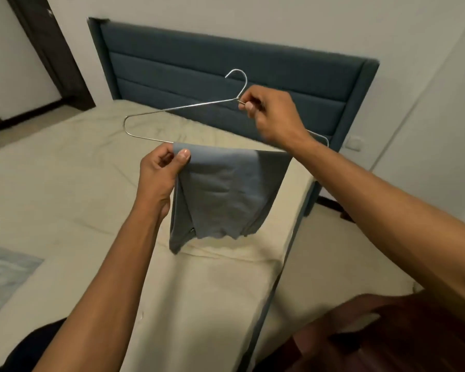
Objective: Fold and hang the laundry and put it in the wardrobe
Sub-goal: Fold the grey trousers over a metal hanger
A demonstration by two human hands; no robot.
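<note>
A thin metal wire hanger [172, 108] is held up in the air over the bed. My right hand [271, 116] pinches it at the neck, just below the hook. A folded grey-blue garment [226, 194] is draped over the hanger's bottom bar and hangs down on both sides. My left hand [159, 175] grips the garment's left edge near the bar, thumb on the front of the cloth.
Below lies a bed [65, 183] with a cream sheet and a dark blue padded headboard [199, 57] against the wall. A dark door frame [54, 49] stands at the left. A dark reddish cloth [373, 336] lies at the lower right.
</note>
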